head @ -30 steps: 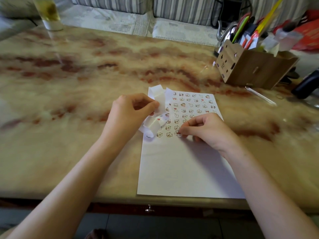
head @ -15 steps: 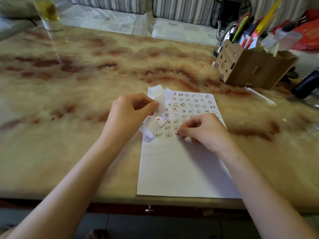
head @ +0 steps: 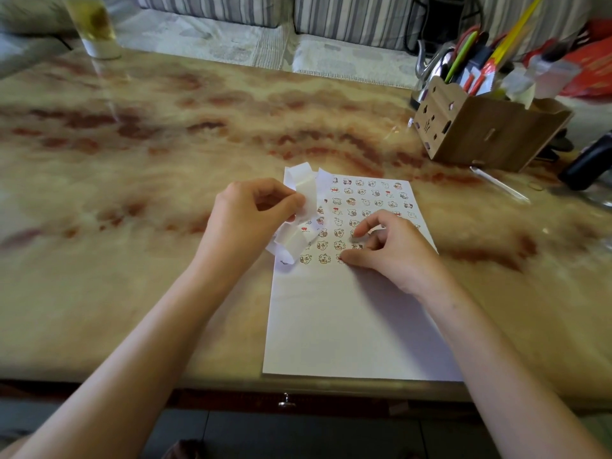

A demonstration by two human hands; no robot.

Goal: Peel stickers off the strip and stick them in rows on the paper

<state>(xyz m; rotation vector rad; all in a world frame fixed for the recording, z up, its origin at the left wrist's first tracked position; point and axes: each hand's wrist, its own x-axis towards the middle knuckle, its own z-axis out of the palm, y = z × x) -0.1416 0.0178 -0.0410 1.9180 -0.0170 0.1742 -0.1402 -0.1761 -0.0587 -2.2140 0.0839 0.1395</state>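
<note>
pinching strip [head: 303, 188] in left hand [head: 250, 221] | right hand [head: 395, 251] curled on paper [head: 347, 326], seemingly empty

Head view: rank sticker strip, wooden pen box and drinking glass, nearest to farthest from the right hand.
1. Sticker strip, just left of the right hand.
2. Wooden pen box, back right.
3. Drinking glass, far back left.

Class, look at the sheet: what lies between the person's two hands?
In the head view, the curling sticker strip that the left hand pinches, then rows of small stickers on the paper, up to the right hand.
</note>
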